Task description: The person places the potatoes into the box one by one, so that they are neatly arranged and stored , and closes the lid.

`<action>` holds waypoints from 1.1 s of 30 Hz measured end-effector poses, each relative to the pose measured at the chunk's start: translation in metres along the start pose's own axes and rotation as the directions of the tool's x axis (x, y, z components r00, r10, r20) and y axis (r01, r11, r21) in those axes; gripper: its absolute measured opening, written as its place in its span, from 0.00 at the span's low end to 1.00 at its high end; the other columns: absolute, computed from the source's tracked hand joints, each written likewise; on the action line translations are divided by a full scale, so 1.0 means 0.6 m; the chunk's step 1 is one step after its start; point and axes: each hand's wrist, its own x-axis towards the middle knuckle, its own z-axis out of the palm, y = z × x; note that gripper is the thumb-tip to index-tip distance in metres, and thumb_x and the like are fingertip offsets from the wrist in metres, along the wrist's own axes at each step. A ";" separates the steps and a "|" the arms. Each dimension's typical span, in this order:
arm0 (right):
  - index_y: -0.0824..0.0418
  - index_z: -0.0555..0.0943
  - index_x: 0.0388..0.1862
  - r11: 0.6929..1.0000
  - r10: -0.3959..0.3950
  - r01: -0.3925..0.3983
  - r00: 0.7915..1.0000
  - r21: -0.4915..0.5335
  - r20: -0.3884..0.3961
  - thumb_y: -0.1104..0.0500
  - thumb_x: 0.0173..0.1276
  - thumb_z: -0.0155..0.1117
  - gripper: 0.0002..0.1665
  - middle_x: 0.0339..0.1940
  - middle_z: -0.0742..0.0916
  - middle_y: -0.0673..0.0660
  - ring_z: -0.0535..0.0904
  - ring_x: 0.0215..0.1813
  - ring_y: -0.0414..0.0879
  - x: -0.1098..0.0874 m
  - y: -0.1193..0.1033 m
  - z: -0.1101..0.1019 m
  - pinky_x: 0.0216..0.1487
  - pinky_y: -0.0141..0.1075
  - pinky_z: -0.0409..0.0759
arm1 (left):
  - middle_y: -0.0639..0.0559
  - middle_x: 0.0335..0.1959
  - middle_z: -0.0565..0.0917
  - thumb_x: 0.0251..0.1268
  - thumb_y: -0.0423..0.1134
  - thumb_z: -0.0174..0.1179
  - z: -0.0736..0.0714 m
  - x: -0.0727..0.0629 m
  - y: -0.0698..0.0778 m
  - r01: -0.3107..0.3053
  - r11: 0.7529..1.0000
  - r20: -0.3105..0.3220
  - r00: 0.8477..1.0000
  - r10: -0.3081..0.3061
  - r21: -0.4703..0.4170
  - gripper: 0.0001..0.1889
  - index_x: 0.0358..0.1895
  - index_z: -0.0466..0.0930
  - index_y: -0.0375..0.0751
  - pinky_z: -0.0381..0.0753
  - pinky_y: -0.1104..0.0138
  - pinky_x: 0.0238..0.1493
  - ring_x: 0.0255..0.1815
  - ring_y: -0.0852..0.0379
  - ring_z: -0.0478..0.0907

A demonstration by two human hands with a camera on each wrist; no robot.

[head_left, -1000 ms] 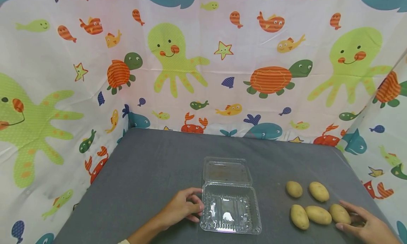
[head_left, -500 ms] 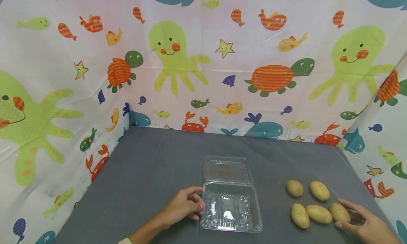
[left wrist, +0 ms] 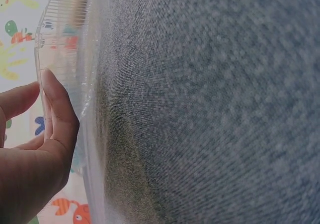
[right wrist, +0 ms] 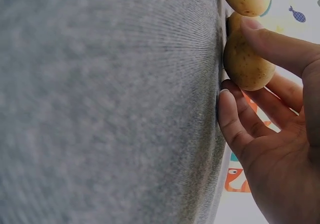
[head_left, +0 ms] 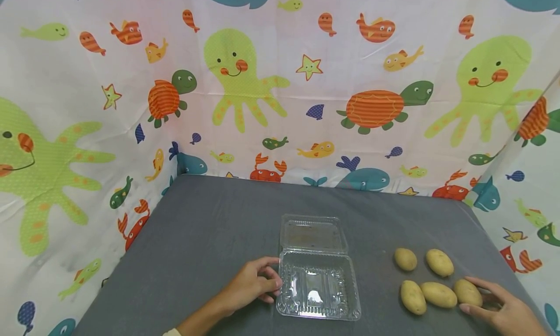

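A clear plastic clamshell container [head_left: 317, 311] lies opened out on the grey cloth, its lid [head_left: 312, 236] folded back behind the base. My left hand [head_left: 253, 285] holds the left side of the base, with thumb and fingers at the rim. In the left wrist view, the fingertips [left wrist: 51, 81] meet the thin clear wall. On the right, my right hand [head_left: 503, 304] grips a potato [head_left: 467, 293], thumb on the near side and fingers on the far side. The right wrist view shows this potato [right wrist: 247, 66] low by the cloth, with the thumb across it.
Several other potatoes lie close by: one oblong potato [head_left: 439, 295] beside the held one, another potato [head_left: 412, 297] left of it, and two behind, a rounder potato [head_left: 405, 259] and a longer potato [head_left: 439, 263]. A sea-animal printed curtain [head_left: 271, 83] encloses the grey table [head_left: 210, 224].
The head view has shifted slightly. Both hands, the container and the potatoes stay nearly where they were; the right fingers move only a little around the potato.
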 end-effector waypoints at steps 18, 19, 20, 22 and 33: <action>0.71 0.60 0.80 0.988 0.094 -0.081 0.991 0.134 -0.096 0.34 0.61 0.80 0.65 0.72 0.67 0.82 0.71 0.65 0.83 0.001 0.013 0.017 0.56 0.69 0.83 | 0.45 0.42 0.85 0.72 0.33 0.66 0.001 0.003 -0.004 -0.001 1.000 0.000 1.000 0.001 -0.005 0.34 0.77 0.66 0.27 0.92 0.65 0.37 0.40 0.51 0.88; 0.71 0.60 0.80 0.986 0.102 -0.086 0.989 0.145 -0.105 0.35 0.62 0.80 0.64 0.72 0.67 0.82 0.71 0.65 0.83 0.000 0.012 0.018 0.57 0.69 0.82 | 0.45 0.42 0.85 0.72 0.33 0.66 0.000 0.003 -0.004 0.000 1.000 0.000 1.000 0.000 -0.003 0.34 0.77 0.66 0.27 0.92 0.65 0.37 0.40 0.51 0.88; 0.71 0.59 0.81 0.984 0.105 -0.088 0.988 0.155 -0.110 0.35 0.62 0.80 0.65 0.72 0.66 0.82 0.70 0.66 0.84 -0.001 0.010 0.019 0.58 0.69 0.82 | 0.45 0.42 0.85 0.72 0.33 0.66 0.000 0.003 -0.004 0.000 1.000 0.001 1.000 0.000 -0.002 0.34 0.77 0.66 0.27 0.92 0.65 0.37 0.40 0.51 0.88; 0.72 0.58 0.81 0.982 0.110 -0.090 0.987 0.166 -0.120 0.37 0.63 0.80 0.64 0.72 0.66 0.82 0.69 0.66 0.84 -0.002 0.006 0.019 0.59 0.70 0.81 | 0.45 0.42 0.85 0.72 0.33 0.66 0.000 0.003 -0.004 0.001 1.000 0.003 1.000 -0.001 0.000 0.34 0.77 0.65 0.27 0.92 0.65 0.37 0.40 0.51 0.87; 0.70 0.58 0.83 0.981 0.120 -0.090 0.978 0.172 -0.171 0.33 0.67 0.74 0.62 0.72 0.67 0.81 0.71 0.65 0.82 -0.006 -0.014 0.017 0.57 0.69 0.82 | 0.44 0.43 0.84 0.73 0.32 0.65 0.000 0.001 -0.004 -0.001 1.000 0.005 1.000 0.001 -0.023 0.35 0.78 0.63 0.26 0.93 0.62 0.37 0.40 0.50 0.87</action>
